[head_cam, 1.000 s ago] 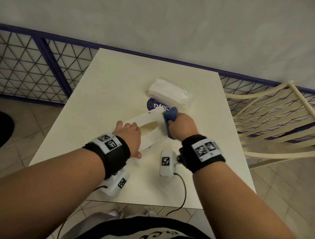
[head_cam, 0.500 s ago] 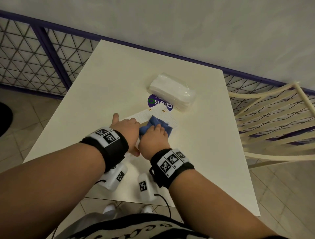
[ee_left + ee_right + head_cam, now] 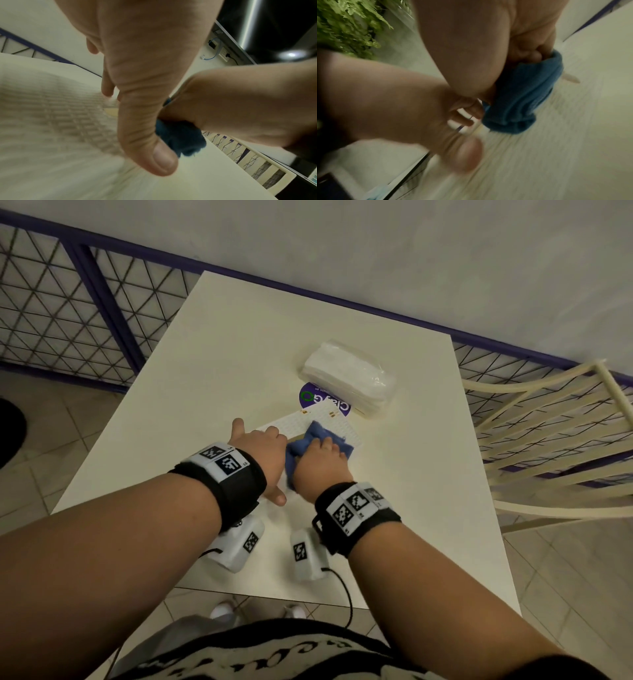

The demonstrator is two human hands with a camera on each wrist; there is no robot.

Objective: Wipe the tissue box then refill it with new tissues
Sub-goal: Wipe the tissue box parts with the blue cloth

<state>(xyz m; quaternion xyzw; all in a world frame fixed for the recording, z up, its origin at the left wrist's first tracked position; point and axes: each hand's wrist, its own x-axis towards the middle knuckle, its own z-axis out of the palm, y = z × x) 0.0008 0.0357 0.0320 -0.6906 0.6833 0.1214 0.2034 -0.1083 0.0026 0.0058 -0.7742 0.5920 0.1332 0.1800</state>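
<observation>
The tissue box lies flat at the centre of the frame on the white table. My right hand is closed round a bunched blue cloth and presses it onto the box top. My left hand grips the box's left end, with the fingers bent over it and the thumb at the near edge. The pack of new tissues sits just beyond, to the upper right.

Head view looks down over the table; wrist views (very close) share the blue cloth.
</observation>
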